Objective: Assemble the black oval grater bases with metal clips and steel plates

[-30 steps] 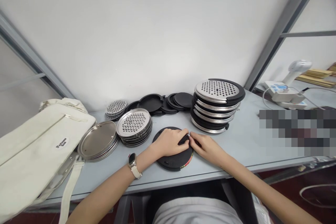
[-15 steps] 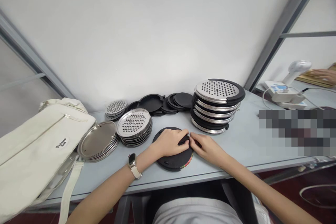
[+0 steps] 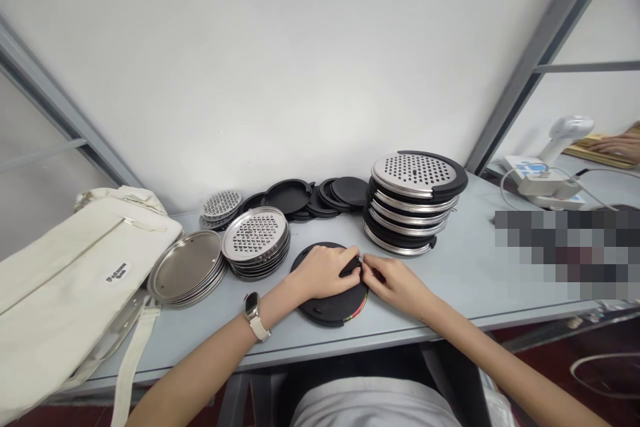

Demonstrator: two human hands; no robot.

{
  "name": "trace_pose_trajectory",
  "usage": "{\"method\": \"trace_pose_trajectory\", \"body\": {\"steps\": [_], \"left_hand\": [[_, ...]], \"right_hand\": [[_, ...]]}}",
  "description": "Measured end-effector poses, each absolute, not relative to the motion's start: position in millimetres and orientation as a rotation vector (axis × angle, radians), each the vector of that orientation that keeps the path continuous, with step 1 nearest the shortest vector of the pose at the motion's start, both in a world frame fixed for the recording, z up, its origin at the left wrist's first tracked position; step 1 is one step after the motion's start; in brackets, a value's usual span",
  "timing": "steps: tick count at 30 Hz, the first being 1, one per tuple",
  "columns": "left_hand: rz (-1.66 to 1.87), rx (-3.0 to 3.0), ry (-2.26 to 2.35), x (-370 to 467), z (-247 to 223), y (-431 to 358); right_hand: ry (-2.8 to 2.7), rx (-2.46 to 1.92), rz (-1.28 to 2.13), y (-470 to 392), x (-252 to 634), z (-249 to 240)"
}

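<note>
A round black disc [image 3: 327, 310] lies flat near the table's front edge, with a red and green strip showing at its lower right rim. My left hand [image 3: 327, 271] rests on top of it, fingers bent round a small black part on the disc. At the disc's right edge, my right hand [image 3: 393, 282] pinches with thumb and forefinger beside a tiny metallic piece, too small to make out. To the right stands a tall stack of perforated metal discs in black rims [image 3: 415, 203]. Left of my hands sits a pile of perforated metal discs [image 3: 256, 237].
Plain metal plates [image 3: 187, 267] are stacked at the left beside a cream bag [image 3: 80, 280]. Black round covers [image 3: 287, 198] and small grater discs [image 3: 221, 205] lie along the wall. A white device [image 3: 545, 177] and another person's hand [image 3: 617, 147] are at the right.
My right fingertips have shifted very slightly at the disc's edge. The other person's hand at the far right has moved a little to the left.
</note>
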State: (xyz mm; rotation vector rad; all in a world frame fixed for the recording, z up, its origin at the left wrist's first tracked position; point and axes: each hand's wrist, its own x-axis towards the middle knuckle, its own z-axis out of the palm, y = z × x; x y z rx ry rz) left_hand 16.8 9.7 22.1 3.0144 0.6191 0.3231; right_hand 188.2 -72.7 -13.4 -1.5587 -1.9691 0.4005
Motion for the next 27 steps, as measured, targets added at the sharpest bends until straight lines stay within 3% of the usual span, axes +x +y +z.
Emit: {"method": "trace_pose_trajectory", "body": {"steps": [27], "left_hand": [[0.299,3.014,0.611,16.1,25.5,8.6]], "right_hand": [[-1.988,-1.542,0.381,-71.5,187.6,-12.0]]}}
